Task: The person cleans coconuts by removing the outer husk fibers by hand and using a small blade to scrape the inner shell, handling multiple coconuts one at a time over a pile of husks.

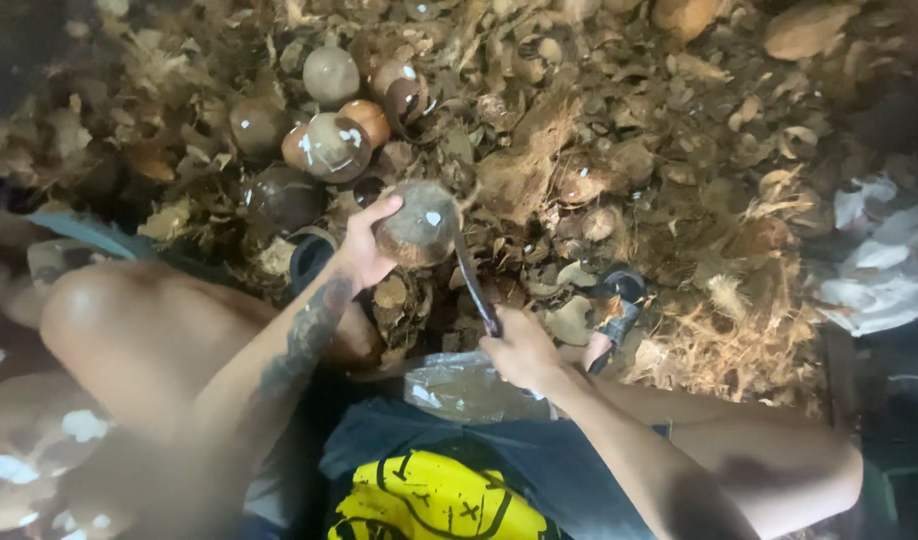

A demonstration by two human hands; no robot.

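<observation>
My left hand (363, 245) grips a round brown coconut (419, 225) and holds it up in front of my knees. My right hand (519, 348) is closed around the handle of a dark curved blade (471, 278). The blade's upper end touches the coconut's right side. Both forearms reach forward from my lap, the left one tattooed.
Several husked coconuts (331, 140) lie in a heap behind the held one. Dry husk pieces and fibre (619, 140) cover the ground all around. My feet wear dark sandals (619, 300). A clear plastic sheet (459, 385) lies on my lap. White cloth (879, 260) sits at right.
</observation>
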